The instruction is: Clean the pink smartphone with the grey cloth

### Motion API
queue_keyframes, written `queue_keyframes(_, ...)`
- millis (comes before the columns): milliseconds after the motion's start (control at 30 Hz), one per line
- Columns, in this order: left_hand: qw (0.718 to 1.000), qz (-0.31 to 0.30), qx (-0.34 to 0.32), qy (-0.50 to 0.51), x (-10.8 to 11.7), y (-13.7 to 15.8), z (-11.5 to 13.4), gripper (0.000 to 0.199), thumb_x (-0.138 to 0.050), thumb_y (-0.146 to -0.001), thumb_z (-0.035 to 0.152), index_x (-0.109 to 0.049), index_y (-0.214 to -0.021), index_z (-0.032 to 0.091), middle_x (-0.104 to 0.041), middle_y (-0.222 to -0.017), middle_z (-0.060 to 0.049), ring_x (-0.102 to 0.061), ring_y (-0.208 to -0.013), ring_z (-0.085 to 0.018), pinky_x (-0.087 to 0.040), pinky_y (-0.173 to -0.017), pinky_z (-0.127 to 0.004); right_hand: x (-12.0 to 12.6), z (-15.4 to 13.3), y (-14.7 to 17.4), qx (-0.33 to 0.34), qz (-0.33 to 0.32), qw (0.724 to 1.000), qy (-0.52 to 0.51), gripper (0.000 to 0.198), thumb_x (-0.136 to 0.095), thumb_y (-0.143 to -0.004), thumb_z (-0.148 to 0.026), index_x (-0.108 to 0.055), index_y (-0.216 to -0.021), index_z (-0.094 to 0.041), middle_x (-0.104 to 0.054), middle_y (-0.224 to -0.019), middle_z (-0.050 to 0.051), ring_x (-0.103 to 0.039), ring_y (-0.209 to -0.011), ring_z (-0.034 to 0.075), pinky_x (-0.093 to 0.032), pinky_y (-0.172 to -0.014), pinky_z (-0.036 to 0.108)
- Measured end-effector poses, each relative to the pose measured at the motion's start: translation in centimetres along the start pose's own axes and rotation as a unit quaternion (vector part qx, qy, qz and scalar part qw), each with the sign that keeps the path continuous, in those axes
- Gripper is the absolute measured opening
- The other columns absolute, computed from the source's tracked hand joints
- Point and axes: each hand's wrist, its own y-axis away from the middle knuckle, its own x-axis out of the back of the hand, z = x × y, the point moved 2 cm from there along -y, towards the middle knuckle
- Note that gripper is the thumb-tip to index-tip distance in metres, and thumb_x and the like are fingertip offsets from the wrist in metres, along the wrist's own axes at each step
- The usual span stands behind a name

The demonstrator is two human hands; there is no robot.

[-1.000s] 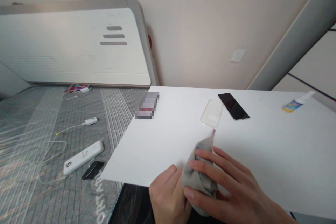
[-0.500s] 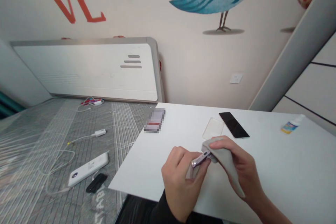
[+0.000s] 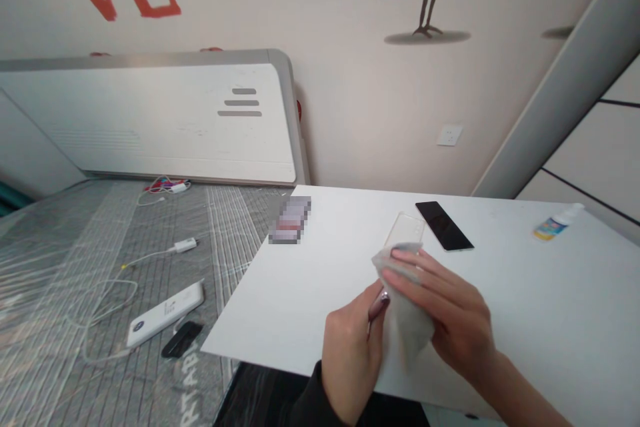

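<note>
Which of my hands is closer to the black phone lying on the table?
Right. Your right hand, pressing the cloth, sits just below the black phone; your left hand is farther down-left.

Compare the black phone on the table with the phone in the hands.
The black phone lies flat on the white table, untouched, its dark screen fully visible. The held phone is off the table, gripped by the left hand, mostly covered by the grey cloth under the right hand; only a pinkish edge shows.

Cloth (image 3: 406,320): soft matt grey fabric. Beyond it, case (image 3: 404,230): clear glossy plastic. Phone (image 3: 444,225): glossy black glass. Table (image 3: 550,307): smooth matt white.
</note>
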Motion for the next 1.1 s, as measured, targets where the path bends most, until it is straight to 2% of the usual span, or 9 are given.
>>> queue_keyframes(233,0.990,-0.025,-0.027,-0.136,0.7,0.2,0.9,0.030,-0.044,-0.093,0.010,-0.069,-0.106,0.021,-0.077,-0.082,-0.005,-0.075,-0.071,-0.025,-0.055,-0.062,-0.030,0.4,-0.5,0.2,0.046,-0.068,0.997,0.004,0.047,-0.046,-0.101,-0.010,-0.055,-0.147,-0.018,-0.061,-0.144,0.010,-0.052,-0.140,0.026,-0.047,-0.116,0.049)
queue_keyframes(367,0.988,-0.045,0.007,-0.148,1.4,0.1,0.6,0.028,-0.053,-0.098,0.017,-0.066,-0.118,0.030,-0.079,-0.099,0.000,-0.076,-0.081,-0.021,-0.053,-0.069,-0.027,1.1,0.6,-0.3,-0.037,-0.043,0.997,-0.053,0.045,-0.050,-0.097,-0.007,-0.063,-0.137,-0.022,-0.073,-0.125,0.007,-0.068,-0.119,0.020,-0.057,-0.104,0.037)
queue_keyframes(467,0.987,-0.023,0.093,-0.130,2.9,-0.5,0.6,0.008,-0.070,-0.091,0.031,-0.068,-0.099,0.029,-0.077,-0.085,0.003,-0.074,-0.075,-0.020,-0.048,-0.066,-0.026,1.4,1.8,0.2,-0.187,-0.046,0.975,-0.111,0.028,-0.059,-0.095,-0.019,-0.075,-0.118,-0.024,-0.077,-0.112,0.005,-0.073,-0.102,0.022,-0.061,-0.091,0.034)
queue_keyframes(533,0.985,-0.009,0.161,-0.059,4.2,-0.9,0.5,0.021,-0.079,-0.083,0.037,-0.066,-0.095,0.026,-0.073,-0.073,0.004,-0.070,-0.069,-0.019,-0.046,-0.064,-0.025,1.2,2.6,1.1,-0.329,-0.007,0.931,-0.157,0.023,-0.068,-0.093,-0.033,-0.078,-0.109,-0.021,-0.078,-0.102,0.006,-0.074,-0.093,0.023,-0.063,-0.080,0.033)
queue_keyframes(667,0.958,-0.024,0.212,0.194,5.6,-0.6,-0.5,0.049,-0.077,-0.084,0.043,-0.060,-0.126,0.024,-0.072,-0.074,0.003,-0.069,-0.071,-0.018,-0.050,-0.066,-0.026,-0.9,3.3,3.6,-0.526,0.076,0.794,-0.296,0.043,-0.079,-0.083,-0.052,-0.076,-0.106,-0.015,-0.074,-0.083,0.005,-0.069,-0.073,0.019,-0.060,-0.063,0.027)
queue_keyframes(767,0.921,-0.002,0.194,0.339,4.4,0.6,-2.0,0.068,-0.077,-0.084,0.051,-0.055,-0.142,0.024,-0.076,-0.101,-0.006,-0.070,-0.101,-0.023,-0.054,-0.091,-0.034,-2.7,2.4,5.0,-0.605,0.151,0.678,-0.388,0.046,-0.085,-0.076,-0.052,-0.073,-0.103,-0.017,-0.075,-0.089,0.006,-0.071,-0.076,0.020,-0.062,-0.062,0.029)
queue_keyframes(867,0.867,0.016,0.160,0.471,1.6,1.5,-2.7,0.066,-0.068,-0.089,0.061,-0.055,-0.144,0.027,-0.062,-0.141,-0.010,-0.055,-0.135,-0.027,-0.040,-0.116,-0.040,-4.1,0.1,5.8,-0.642,0.169,0.584,-0.467,0.042,-0.085,-0.078,-0.049,-0.070,-0.106,-0.021,-0.076,-0.105,0.006,-0.074,-0.086,0.020,-0.063,-0.067,0.027)
queue_keyframes(967,0.801,0.049,0.172,0.571,-0.6,1.3,-2.1,0.069,-0.054,-0.093,0.069,-0.053,-0.147,0.026,-0.053,-0.153,-0.010,-0.047,-0.143,-0.027,-0.035,-0.121,-0.040,-4.9,-2.8,5.9,-0.624,0.092,0.555,-0.542,0.041,-0.084,-0.080,-0.049,-0.071,-0.107,-0.021,-0.076,-0.101,0.004,-0.074,-0.087,0.019,-0.063,-0.075,0.028)
queue_keyframes(1100,0.743,0.043,0.260,0.616,-0.8,0.5,-1.2,0.064,-0.048,-0.097,0.066,-0.060,-0.141,0.021,-0.052,-0.154,-0.013,-0.061,-0.128,-0.028,-0.050,-0.106,-0.038,-5.0,-4.4,6.8,-0.615,-0.013,0.579,-0.535,0.050,-0.085,-0.076,-0.056,-0.071,-0.103,-0.016,-0.077,-0.088,0.008,-0.074,-0.079,0.024,-0.063,-0.075,0.036)
